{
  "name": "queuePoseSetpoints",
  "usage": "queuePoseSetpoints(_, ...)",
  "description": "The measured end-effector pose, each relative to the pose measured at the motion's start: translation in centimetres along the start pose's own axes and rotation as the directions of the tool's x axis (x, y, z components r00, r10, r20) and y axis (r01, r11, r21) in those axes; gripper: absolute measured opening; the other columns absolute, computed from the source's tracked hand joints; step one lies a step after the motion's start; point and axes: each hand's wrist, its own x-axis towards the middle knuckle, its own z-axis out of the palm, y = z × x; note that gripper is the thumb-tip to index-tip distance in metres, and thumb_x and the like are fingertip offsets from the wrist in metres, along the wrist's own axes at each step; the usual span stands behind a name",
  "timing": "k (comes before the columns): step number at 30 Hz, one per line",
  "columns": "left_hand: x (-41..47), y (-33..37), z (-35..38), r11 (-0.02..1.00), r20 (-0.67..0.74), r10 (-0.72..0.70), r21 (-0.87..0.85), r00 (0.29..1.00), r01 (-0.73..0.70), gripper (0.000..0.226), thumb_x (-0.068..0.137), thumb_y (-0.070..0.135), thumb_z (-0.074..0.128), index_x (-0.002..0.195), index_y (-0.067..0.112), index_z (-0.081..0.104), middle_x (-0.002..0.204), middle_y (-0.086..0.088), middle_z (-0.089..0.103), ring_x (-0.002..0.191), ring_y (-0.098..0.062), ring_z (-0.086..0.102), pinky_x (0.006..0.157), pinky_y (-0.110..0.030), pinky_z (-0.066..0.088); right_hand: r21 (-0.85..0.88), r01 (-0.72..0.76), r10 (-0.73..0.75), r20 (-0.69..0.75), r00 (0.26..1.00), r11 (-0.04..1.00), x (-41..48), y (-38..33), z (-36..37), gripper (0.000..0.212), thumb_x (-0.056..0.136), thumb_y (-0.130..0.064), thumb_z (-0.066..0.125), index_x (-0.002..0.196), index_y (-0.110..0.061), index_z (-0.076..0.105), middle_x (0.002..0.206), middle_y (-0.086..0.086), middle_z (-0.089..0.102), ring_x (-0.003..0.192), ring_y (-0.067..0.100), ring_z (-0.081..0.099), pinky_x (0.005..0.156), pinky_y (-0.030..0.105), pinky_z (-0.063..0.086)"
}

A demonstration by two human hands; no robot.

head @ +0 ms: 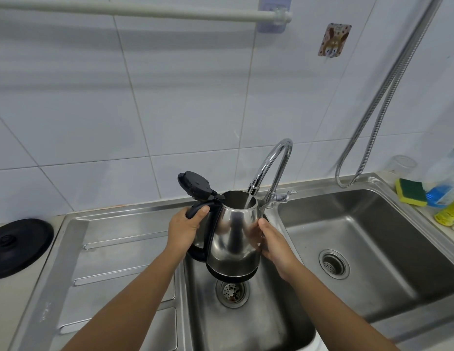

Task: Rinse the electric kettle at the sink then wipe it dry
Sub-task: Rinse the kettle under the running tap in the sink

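We hold the stainless electric kettle [233, 234] upright above the drain [231, 291] of the left sink basin [271, 325], its black lid [194, 184] flipped open. Water from the chrome faucet [271, 165] runs into its mouth. Our left hand [186, 225] has its fingers wrapped closed around the black handle; our right hand [272, 243] cups the steel body, fingers partly curled against it. The kettle's black base [19, 247] sits on the counter far left. A yellow-green sponge [410, 192] rests by the right basin.
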Motion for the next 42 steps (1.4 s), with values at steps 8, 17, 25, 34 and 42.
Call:
queuePoseSetpoints(8, 0.15, -0.31, -0.16, 1.0, 0.009, -0.002, 0.01, 1.0, 0.002, 0.046, 0.087, 0.051, 0.065, 0.076, 0.007, 0.063, 0.062, -0.002, 0.06, 0.061, -0.018, 0.057, 0.06, -0.03, 0.042, -0.039, -0.007, 0.007, 0.003, 1.0, 0.999, 0.19, 0.2, -0.03, 0.041, 0.106, -0.04, 0.038, 0.086, -0.027, 0.071, 0.1, 0.0, 0.076, 0.098, 0.015, 0.068, 0.095, 0.036, 0.05)
queuePoseSetpoints(17, 0.01, -0.21, -0.26, 1.0, 0.018, -0.001, -0.005, 1.0, 0.002, 0.055, 0.08, 0.059, 0.062, 0.076, 0.004, 0.062, 0.063, -0.004, 0.06, 0.062, -0.02, 0.057, 0.064, -0.034, 0.043, -0.055, -0.019, 0.019, -0.003, 1.0, 0.998, 0.66, 0.29, 0.0, 0.039, 0.106, -0.042, 0.039, 0.091, -0.023, 0.069, 0.099, 0.005, 0.075, 0.092, 0.015, 0.067, 0.087, 0.031, 0.051)
queuePoseSetpoints(25, 0.04, -0.3, -0.08, 1.0, 0.013, 0.002, -0.011, 1.0, -0.002, 0.039, 0.086, 0.049, 0.067, 0.068, 0.016, 0.058, 0.06, -0.001, 0.058, 0.06, -0.018, 0.056, 0.062, -0.032, 0.042, -0.071, -0.01, 0.01, -0.002, 1.0, 0.997, 0.6, 0.69, -0.04, 0.042, 0.106, -0.042, 0.037, 0.085, -0.028, 0.07, 0.091, -0.006, 0.075, 0.084, 0.003, 0.068, 0.081, 0.025, 0.049)
queuePoseSetpoints(34, 0.0, -0.19, 0.13, 1.0, 0.013, 0.006, -0.018, 1.0, -0.006, 0.043, 0.085, 0.05, 0.067, 0.065, 0.014, 0.056, 0.059, -0.001, 0.058, 0.059, -0.018, 0.054, 0.062, -0.033, 0.042, -0.068, -0.006, 0.005, -0.016, 1.0, 0.998, 0.88, 0.76, -0.08, 0.046, 0.106, -0.042, 0.038, 0.075, -0.035, 0.071, 0.09, -0.005, 0.075, 0.092, 0.013, 0.068, 0.092, 0.035, 0.05)
queuePoseSetpoints(42, 0.13, -0.24, 0.42, 1.0, 0.02, 0.0, -0.023, 1.0, 0.0, 0.043, 0.084, 0.052, 0.067, 0.066, 0.015, 0.056, 0.061, -0.001, 0.058, 0.061, -0.019, 0.055, 0.063, -0.033, 0.041, -0.073, -0.006, 0.004, -0.025, 1.0, 0.997, 0.89, 0.91, -0.43, 0.044, 0.105, -0.044, 0.038, 0.079, -0.034, 0.072, 0.094, -0.003, 0.076, 0.092, 0.012, 0.069, 0.09, 0.033, 0.051)
